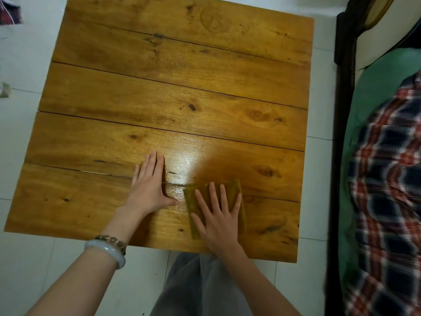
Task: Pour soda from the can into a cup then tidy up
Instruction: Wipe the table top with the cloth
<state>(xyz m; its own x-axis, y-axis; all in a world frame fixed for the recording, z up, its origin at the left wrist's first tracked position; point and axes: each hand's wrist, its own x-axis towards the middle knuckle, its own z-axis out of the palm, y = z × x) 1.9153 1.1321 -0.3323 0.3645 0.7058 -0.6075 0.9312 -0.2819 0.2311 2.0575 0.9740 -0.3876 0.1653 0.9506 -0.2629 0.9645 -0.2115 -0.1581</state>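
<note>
Right hand (218, 222) lay flat, fingers spread, pressing a green cloth (235, 189) on the desk (159, 87) at 6 o'clock. Left hand (151, 190) was flat and empty at the cloth's 9 o'clock. Can and cup not in view. Judged: pour done, wiping under way; wet sheen (189, 163) at 11 o'clock left to wipe.

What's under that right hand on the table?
A folded yellow-green cloth lies flat on the wooden table, with the right hand pressing open-palmed on it. The wood beneath the cloth is covered, so its state cannot be seen.
</note>
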